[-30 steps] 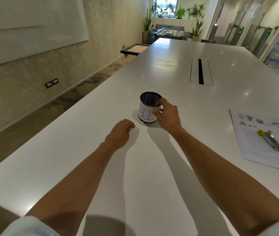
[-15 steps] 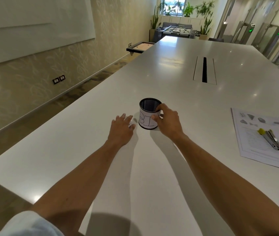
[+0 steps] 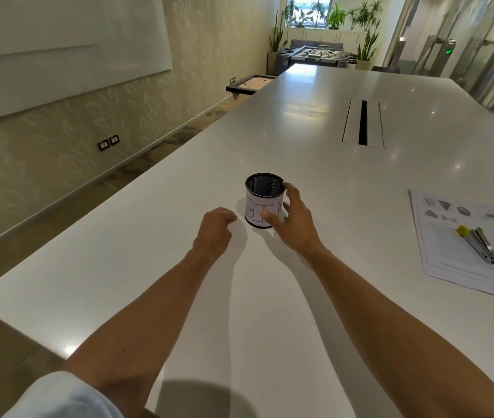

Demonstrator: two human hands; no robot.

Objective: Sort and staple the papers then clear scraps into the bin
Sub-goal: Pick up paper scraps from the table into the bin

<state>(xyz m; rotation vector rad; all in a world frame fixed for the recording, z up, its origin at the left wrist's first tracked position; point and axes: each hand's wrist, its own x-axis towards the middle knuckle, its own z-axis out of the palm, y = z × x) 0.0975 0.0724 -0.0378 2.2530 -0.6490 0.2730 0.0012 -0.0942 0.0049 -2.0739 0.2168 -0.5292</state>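
Two bare hands reach out over a long white bench toward a small black mesh bin, which stands upright a little toward the left edge, well in from the near edge. A white paper label with the hand-drawn letters "BI" wraps its wall. The right hand is at the bin's right side: its thumb lies across the label near the base and its fingers reach up around the far side to the rim, so it cups the bin with spread fingers; whether it grips firmly I cannot tell. The left hand rests on the bench just beside the bin on its left, fingers curled loosely under and holding nothing, not touching the bin.

Toward the right edge lies a stack of printed papers with grey shapes along its top. A metal stapler with a yellow end lies on the papers, angled toward the near right. Further up the bench a dark cable slot runs lengthwise.
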